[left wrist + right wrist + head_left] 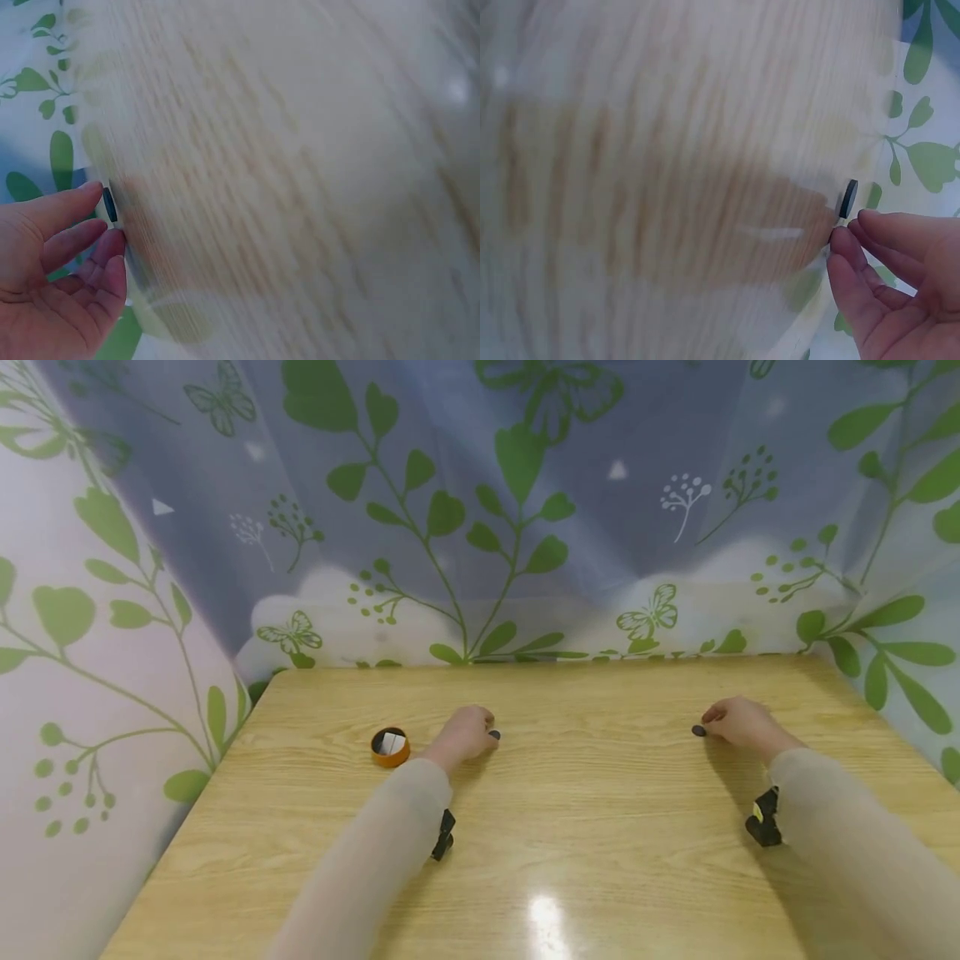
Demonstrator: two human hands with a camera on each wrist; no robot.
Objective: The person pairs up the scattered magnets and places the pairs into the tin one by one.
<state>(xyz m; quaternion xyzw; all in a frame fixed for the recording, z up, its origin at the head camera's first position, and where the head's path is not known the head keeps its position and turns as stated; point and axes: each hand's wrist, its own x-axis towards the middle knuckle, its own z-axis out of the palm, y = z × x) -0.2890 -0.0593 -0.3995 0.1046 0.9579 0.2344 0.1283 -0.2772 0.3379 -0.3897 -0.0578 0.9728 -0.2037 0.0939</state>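
Note:
My left hand (467, 732) is low over the wooden table, its thumb and fingers loosely bent. Right at those fingertips lies a small black disc (494, 735), which appears edge-on as a thin dark disc (110, 204) in the left wrist view. On the table's right side, my right hand (741, 722) has its fingertips close together beside a second black disc (699, 731). The right wrist view has this disc (849, 199) just beyond the thumb and finger tips, flat side toward the tabletop.
A round orange container (389, 764) with white pieces (392, 743) inside stands left of my left hand. The wooden table (600, 793) ends at a patterned curtain (525, 527) behind. Black wrist devices (763, 820) hang beneath both sleeves.

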